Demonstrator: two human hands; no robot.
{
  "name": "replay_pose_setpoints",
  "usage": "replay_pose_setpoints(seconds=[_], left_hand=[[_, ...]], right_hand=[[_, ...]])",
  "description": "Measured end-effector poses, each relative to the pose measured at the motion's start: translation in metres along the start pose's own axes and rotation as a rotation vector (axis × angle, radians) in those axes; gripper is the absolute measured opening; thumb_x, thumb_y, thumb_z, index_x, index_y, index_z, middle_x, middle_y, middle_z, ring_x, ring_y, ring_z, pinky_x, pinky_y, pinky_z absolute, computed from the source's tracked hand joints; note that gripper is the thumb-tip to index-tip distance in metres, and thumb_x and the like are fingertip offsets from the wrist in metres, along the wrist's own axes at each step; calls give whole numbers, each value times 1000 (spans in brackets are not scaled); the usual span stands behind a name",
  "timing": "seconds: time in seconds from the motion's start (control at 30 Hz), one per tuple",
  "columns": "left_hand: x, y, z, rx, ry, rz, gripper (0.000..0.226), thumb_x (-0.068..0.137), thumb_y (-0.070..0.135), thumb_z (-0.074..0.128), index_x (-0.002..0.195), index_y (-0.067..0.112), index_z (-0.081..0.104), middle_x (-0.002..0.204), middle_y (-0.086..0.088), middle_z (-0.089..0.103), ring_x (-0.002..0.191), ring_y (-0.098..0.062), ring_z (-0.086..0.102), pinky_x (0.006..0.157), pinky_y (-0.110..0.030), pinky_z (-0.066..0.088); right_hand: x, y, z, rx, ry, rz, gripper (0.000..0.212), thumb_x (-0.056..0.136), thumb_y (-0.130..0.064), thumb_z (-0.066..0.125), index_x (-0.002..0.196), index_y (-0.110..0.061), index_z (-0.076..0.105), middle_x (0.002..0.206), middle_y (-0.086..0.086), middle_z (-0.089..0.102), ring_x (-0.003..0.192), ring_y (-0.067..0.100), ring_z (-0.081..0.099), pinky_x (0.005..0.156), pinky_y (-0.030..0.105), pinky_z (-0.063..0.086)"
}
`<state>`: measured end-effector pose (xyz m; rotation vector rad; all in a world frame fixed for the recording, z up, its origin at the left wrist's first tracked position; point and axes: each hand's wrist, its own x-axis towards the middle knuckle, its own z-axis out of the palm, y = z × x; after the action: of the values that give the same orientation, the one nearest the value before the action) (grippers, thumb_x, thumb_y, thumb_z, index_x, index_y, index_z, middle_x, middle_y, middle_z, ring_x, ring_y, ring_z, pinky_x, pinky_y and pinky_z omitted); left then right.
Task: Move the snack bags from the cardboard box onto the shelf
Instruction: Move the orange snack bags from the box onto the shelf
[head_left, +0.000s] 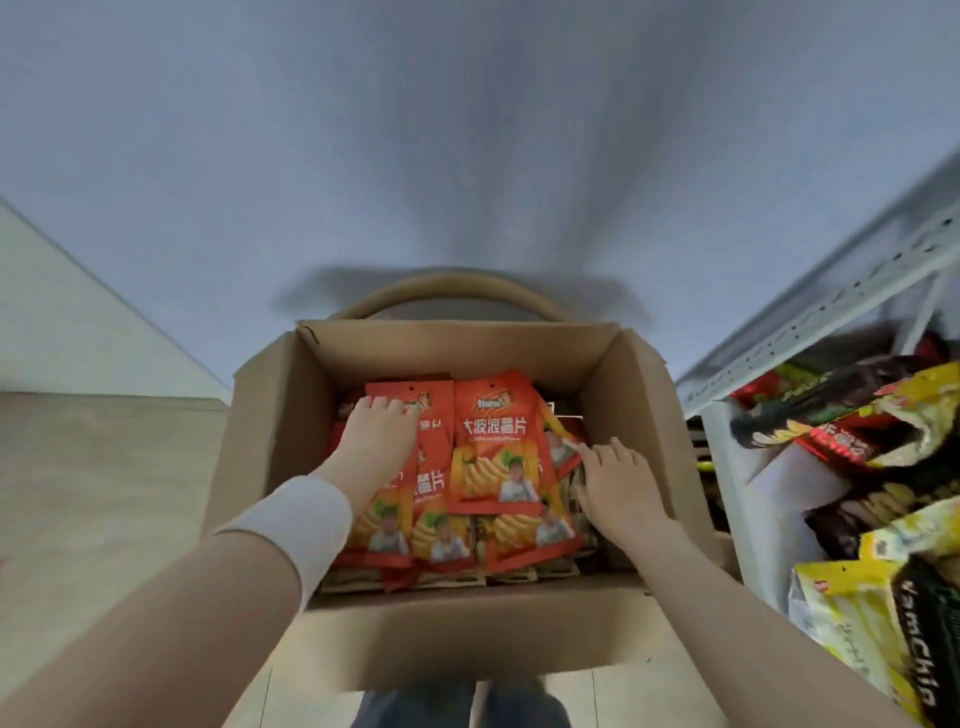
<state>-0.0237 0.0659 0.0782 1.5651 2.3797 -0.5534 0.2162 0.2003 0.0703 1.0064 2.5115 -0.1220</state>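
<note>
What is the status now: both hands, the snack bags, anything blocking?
Left hand flat on the red snack bags, right hand touching the pile's right edge, no grip yet. Bags lie in the cardboard box. Shelf on the right, nothing between.

shelf (831, 312) | mixed snack bags (852, 415) heaped | cardboard box (270, 415) | orange snack bags (493, 441) inside

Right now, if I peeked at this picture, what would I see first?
The bright orange-red snack bags jump out first, piled in the open cardboard box in the middle. Two bare hands reach in: the left hand lies on a bag at the left, and the right hand touches the pile's right edge. At the far right, a white shelf holds yellow and dark bags.
</note>
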Motion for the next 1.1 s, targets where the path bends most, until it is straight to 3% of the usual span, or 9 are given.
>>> replay_pose_setpoints(seconds=[0.13,0.23,0.4,0.5,0.6,0.7,0.87,1.03,1.1], left_hand=[[0,-12,64,-285,-208,-175,47,92,30,48,135,13,38,132,-10,49,121,-28,47,98,-38,39],[8,-11,113,-622,-328,-398,59,88,33,58,138,14,31,134,-12,45,122,-30,45,98,-42,40],[38,0,206,-1133,-183,-959,81,83,33,68,146,15,21,143,-17,33,132,-35,34,107,-50,32],[48,9,246,-1190,-139,-1135,87,80,36,70,147,14,19,147,-17,29,137,-35,27,109,-52,26],[52,15,261,-1159,-131,-1194,91,77,41,72,147,17,19,148,-16,27,138,-35,23,111,-54,22],[51,10,265,-1116,-155,-1211,98,71,47,75,146,15,21,147,-16,31,137,-36,25,110,-54,24],[42,6,257,-1115,-182,-1151,94,61,52,80,136,12,38,136,-15,43,130,-34,35,106,-47,32],[33,5,247,-1395,-137,-1076,71,65,38,83,120,11,48,118,-8,60,110,-26,57,86,-32,45],[27,4,240,-1481,-135,-1012,63,69,30,82,119,11,48,113,-6,62,104,-22,59,84,-31,45]], right_hand=[[14,-28,47,31,-163,-22,56,96,-38,37,144,-12,23,148,10,34,139,26,27,111,37,26],[39,-39,80,162,-227,47,57,93,-40,44,141,-16,26,139,9,43,124,25,44,99,34,37],[102,-60,146,522,-184,370,70,84,-49,58,139,-17,27,131,14,45,117,32,50,87,43,48],[126,-71,176,602,-149,559,87,77,-53,65,144,-17,21,145,16,26,132,37,31,100,52,38],[135,-74,186,690,-42,646,87,72,-49,72,139,-15,30,144,15,29,134,36,27,105,55,32],[141,-73,185,827,-1,670,69,70,-40,77,126,-14,44,126,12,53,119,34,49,97,52,43],[148,-65,177,1202,-279,721,38,76,-32,75,106,-19,56,101,0,60,94,22,55,82,36,44],[147,-66,170,1316,-352,666,45,72,-30,79,111,-19,58,100,-1,60,95,20,53,81,31,40],[145,-68,164,1372,-349,688,37,74,-27,78,104,-18,59,98,1,61,93,22,54,80,32,41]])
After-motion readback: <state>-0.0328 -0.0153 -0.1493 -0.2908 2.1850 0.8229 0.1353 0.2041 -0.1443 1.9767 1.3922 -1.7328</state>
